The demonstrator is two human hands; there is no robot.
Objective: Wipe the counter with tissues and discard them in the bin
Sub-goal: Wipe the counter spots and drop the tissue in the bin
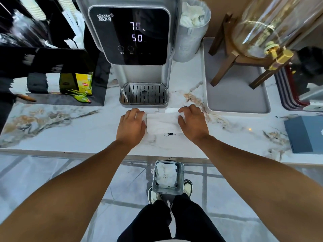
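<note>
A white tissue [162, 122] lies flat on the marble counter [78, 133], just in front of the water dispenser's drip tray. My left hand [131, 125] grips its left edge and my right hand [193, 122] grips its right edge, stretching it between them. A patch of dark crumbs [169, 134] sits on the counter at the tissue's near edge. On the floor below the counter edge, between my feet, stands a small square metal bin [167, 191] holding crumpled white tissues.
A water dispenser [138, 35] stands behind the tissue. A black organiser with tea bags [83, 84] is at left. A grey tray [234, 100] carrying a glass drink dispenser on a wooden stand is at right. A blue box [304, 135] sits far right. A lined bin with tissues [192, 28] stands behind.
</note>
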